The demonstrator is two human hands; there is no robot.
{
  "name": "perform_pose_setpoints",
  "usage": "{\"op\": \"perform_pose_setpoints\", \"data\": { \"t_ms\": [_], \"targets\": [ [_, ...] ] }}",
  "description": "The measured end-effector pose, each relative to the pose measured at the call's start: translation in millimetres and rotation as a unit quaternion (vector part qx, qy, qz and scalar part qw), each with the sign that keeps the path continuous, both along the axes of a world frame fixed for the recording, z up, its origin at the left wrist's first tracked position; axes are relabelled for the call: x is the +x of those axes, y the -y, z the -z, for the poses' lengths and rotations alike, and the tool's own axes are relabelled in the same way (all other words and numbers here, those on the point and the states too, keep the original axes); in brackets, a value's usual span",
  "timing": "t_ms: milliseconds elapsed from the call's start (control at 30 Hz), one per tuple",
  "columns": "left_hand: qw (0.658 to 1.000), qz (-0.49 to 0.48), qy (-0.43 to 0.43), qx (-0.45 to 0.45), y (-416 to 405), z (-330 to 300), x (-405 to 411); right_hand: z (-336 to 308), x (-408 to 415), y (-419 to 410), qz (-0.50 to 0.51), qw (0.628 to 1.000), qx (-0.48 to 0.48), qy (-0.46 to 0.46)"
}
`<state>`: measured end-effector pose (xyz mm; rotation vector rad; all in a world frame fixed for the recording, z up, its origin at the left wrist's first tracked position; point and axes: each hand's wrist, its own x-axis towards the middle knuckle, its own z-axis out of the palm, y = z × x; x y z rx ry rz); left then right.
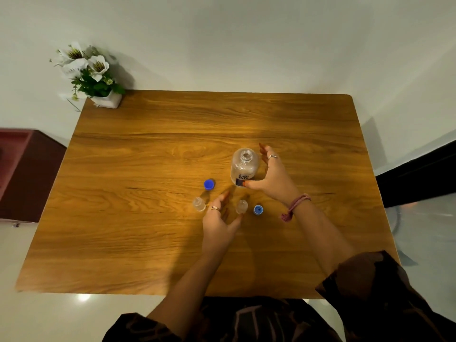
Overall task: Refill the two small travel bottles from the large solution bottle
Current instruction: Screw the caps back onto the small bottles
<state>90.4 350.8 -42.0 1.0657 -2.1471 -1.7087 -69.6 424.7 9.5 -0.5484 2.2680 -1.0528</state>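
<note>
Solution bottle (244, 167) uncapped (contents unclear) | right hand (274, 177) fingers spread beside it | left hand (220, 222) fingers spread

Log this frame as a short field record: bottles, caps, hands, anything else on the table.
large bottle: large solution bottle upright, uncapped, mouth open
small bottles: left travel bottle and right travel bottle, both upright, no caps on
caps: blue cap left of the large bottle; second blue cap right of the right travel bottle, hollow side up
right hand: right hand open beside the large bottle, thumb at its label
left hand: left hand open between the two travel bottles
other: flower pot at the table far left corner
</note>
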Motion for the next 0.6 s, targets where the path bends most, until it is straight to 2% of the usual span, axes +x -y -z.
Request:
{"op": "perform_pose_setpoints", "data": {
  "t_ms": [100, 233, 300, 367, 467, 600],
  "targets": [
    [0.997, 0.005, -0.041, -0.058, 11.2, -14.1, 16.3, -22.9, 10.8, -4.3, 0.044, 0.998, 0.018, -0.046],
    [0.978, 0.007, -0.139, -0.159, 34.2, -38.5, 41.2, -55.0, 35.9, -5.0, 0.092, 0.984, -0.010, -0.154],
    [0.971, -0.012, -0.155, -0.180, 49.8, -41.2, 51.1, -68.8, 48.3, 0.6, 0.030, 0.981, -0.035, -0.190],
    [0.973, -0.027, -0.141, -0.181, 67.2, -36.1, 58.3, -75.2, 57.5, 12.3, -0.087, 0.973, -0.009, -0.213],
    [0.984, 0.007, -0.060, -0.166, 90.2, -17.6, 62.4, -65.9, 59.1, 41.5, -0.256, 0.925, 0.119, -0.254],
    [0.989, 0.091, 0.057, -0.104, 101.0, 4.3, 51.6, -42.9, 58.5, 82.0, -0.354, 0.849, 0.271, -0.282]
  ]
}}
